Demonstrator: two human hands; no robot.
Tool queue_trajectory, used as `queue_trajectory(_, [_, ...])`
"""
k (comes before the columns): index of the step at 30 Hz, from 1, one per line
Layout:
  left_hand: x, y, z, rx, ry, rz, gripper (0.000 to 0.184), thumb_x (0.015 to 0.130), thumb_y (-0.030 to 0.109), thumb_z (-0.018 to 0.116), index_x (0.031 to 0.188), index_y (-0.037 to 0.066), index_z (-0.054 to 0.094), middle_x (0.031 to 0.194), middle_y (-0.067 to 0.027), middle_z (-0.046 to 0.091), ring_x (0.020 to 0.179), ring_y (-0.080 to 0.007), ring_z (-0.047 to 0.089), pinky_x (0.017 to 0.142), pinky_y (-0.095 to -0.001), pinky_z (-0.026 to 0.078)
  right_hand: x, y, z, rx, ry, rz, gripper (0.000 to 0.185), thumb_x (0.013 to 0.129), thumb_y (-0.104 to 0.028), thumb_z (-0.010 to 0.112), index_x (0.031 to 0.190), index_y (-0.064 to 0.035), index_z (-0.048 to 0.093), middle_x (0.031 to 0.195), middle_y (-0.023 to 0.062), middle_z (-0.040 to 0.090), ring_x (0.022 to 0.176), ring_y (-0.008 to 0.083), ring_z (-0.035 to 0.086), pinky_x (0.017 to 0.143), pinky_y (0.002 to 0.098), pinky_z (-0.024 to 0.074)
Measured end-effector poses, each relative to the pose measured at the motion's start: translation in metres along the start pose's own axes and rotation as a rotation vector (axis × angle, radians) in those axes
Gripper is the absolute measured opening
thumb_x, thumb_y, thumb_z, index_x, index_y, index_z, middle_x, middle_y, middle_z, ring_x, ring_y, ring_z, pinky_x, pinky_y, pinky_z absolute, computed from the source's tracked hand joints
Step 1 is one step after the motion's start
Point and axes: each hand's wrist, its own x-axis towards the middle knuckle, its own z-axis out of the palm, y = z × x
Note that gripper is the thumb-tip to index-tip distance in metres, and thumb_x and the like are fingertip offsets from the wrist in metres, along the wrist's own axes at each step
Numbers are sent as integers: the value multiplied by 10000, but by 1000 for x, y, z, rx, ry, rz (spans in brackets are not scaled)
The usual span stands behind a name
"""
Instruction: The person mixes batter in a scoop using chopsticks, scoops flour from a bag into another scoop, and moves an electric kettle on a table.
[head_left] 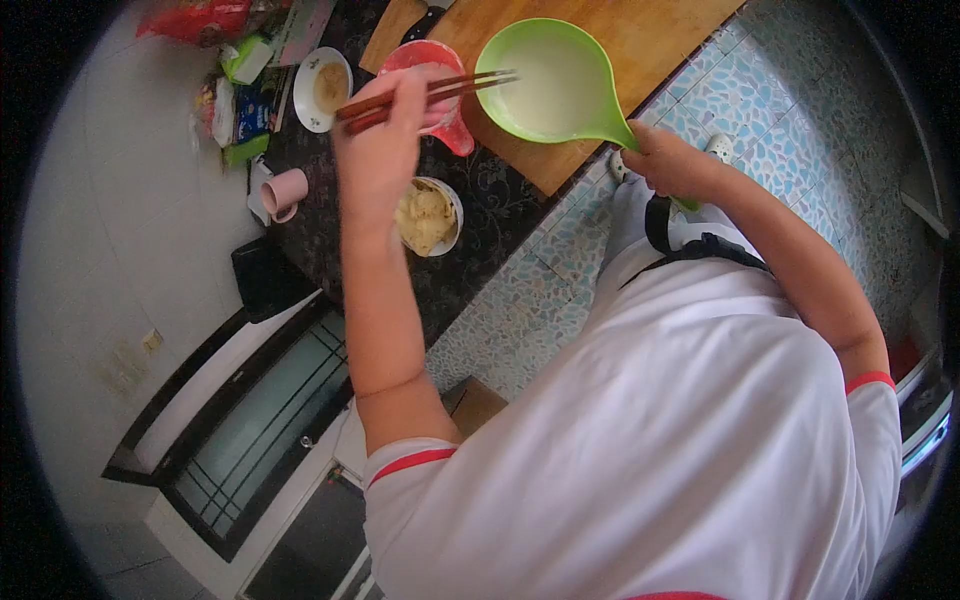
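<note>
My left hand [385, 140], slightly blurred, is closed on dark red chopsticks [455, 90]. Their tips reach over the left part of a green bowl [613, 95] with a long handle, which holds a pale, milky liquid. The fingers of my right hand [670, 160] wrap around the green bowl's handle. Partly hidden behind my left hand is a red handled bowl [457, 138] on the dark table. A white bowl [458, 222] of pale yellow, lumpy food stands near my left wrist.
The dark patterned table [495, 205] bears a wooden board [650, 45], a white dish [304, 95] with beige contents, a pink mug [285, 192] and several packages [250, 115]. A knife lies partly in view at the top. Tiled floor [520, 290] borders the table.
</note>
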Motion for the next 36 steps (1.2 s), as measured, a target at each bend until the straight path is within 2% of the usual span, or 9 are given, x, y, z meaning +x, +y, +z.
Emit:
queue_trajectory(7, [-7, -31, -10, 246, -48, -148, 246, 875, 197, 500, 902, -20, 611, 792, -80, 631, 642, -109, 592, 573, -216, 478, 2, -2, -2, 20, -29, 50, 296, 856, -180, 439, 1104, -18, 435, 624, 75, 496, 514, 148, 499, 488, 292, 447])
queue_trajectory(11, [-9, -11, -9, 194, 48, -47, 272, 887, 207, 468, 873, -19, 619, 798, -79, 631, 632, -114, 593, 553, -212, 474, 5, 4, 2, -52, -1, 31, 292, 856, -172, 436, 1100, -12, 439, 623, 69, 496, 513, 147, 499, 490, 291, 448])
queue_trajectory(15, [-7, -18, 37, -81, 82, 12, 246, 867, 181, 512, 829, -41, 611, 714, -72, 627, 574, -104, 600, 537, -213, 485, 2, 3, -2, -30, -11, 13, 296, 855, -166, 434, 1107, -12, 439, 642, 69, 504, 516, 141, 499, 492, 287, 448])
queue_trajectory(17, [-15, -30, 48, -114, 77, -97, 237, 864, 184, 515, 840, -34, 606, 700, -72, 618, 570, -98, 595, 536, -213, 487, 4, 10, 1, -37, 27, -54, 302, 855, -164, 432, 1117, -13, 438, 656, 70, 508, 520, 138, 500, 493, 283, 448])
queue_trajectory(22, [-42, -39, 14, 65, 26, -146, 307, 891, 232, 454, 863, -35, 603, 735, -98, 628, 591, -125, 592, 535, -220, 471, 5, 6, 2, -25, -1, -15, 327, 863, -171, 434, 1154, -22, 419, 658, 62, 500, 524, 129, 493, 490, 274, 446])
queue_trajectory(26, [-30, -12, 4, 59, 173, -60, 289, 888, 204, 451, 859, -38, 606, 748, -98, 629, 602, -129, 591, 551, -222, 471, 1, 2, 0, 30, -33, 39, 334, 866, -178, 440, 1163, -29, 411, 640, 49, 486, 520, 126, 485, 484, 274, 446])
queue_trajectory(29, [-21, -33, 16, -16, 148, -65, 233, 858, 150, 477, 823, -29, 622, 664, -79, 619, 572, -106, 587, 525, -205, 464, 2, 4, -2, 49, -4, 21, 305, 832, -176, 511, 1045, 29, 439, 686, 182, 578, 519, 231, 572, 507, 359, 465])
queue_trajectory(32, [-31, -33, 10, 53, 69, -167, 226, 853, 150, 491, 830, -32, 622, 661, -78, 617, 567, -110, 585, 532, -211, 467, 6, 7, 1, 6, -25, 7, 319, 864, -172, 438, 1148, -29, 419, 631, 48, 481, 514, 126, 479, 478, 273, 438])
queue_trajectory(36, [-29, -16, 5, 41, 117, -88, 236, 854, 147, 483, 842, -47, 618, 690, -81, 622, 571, -115, 586, 544, -216, 469, -2, -6, -2, 37, -32, 56, 311, 860, -159, 441, 1141, -27, 425, 629, 47, 478, 505, 123, 471, 477, 271, 431])
